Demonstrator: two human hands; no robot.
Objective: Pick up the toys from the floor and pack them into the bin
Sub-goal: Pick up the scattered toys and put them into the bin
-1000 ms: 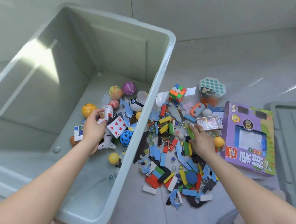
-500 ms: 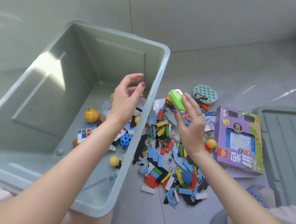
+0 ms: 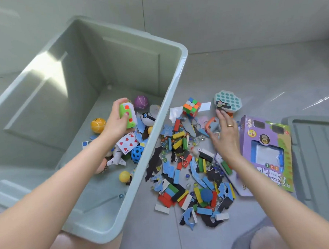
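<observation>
Inside the pale green bin (image 3: 167, 112), my left hand (image 3: 116, 121) grips a green toy with orange dots (image 3: 128, 114) above balls, a playing card (image 3: 127, 142) and a blue holed ball (image 3: 137, 154). To the right of the bin, a pile of coloured blocks, marbles and puzzle pieces (image 3: 191, 170) covers the floor. My right hand (image 3: 225, 134) hovers over the pile's far right side with fingers spread and holds nothing; an orange-and-grey toy (image 3: 211, 124) lies just at its fingertips.
A colour cube (image 3: 191, 106) and a teal bubble toy (image 3: 228, 101) lie beyond the pile. A purple toy box (image 3: 266, 149) sits to the right, with the bin's grey lid (image 3: 320, 160) at the far right. Grey floor lies beyond.
The green toy passed from my right hand to my left, which lowered it into the bin. My right hand, now empty, dropped back over the pile near the purple box.
</observation>
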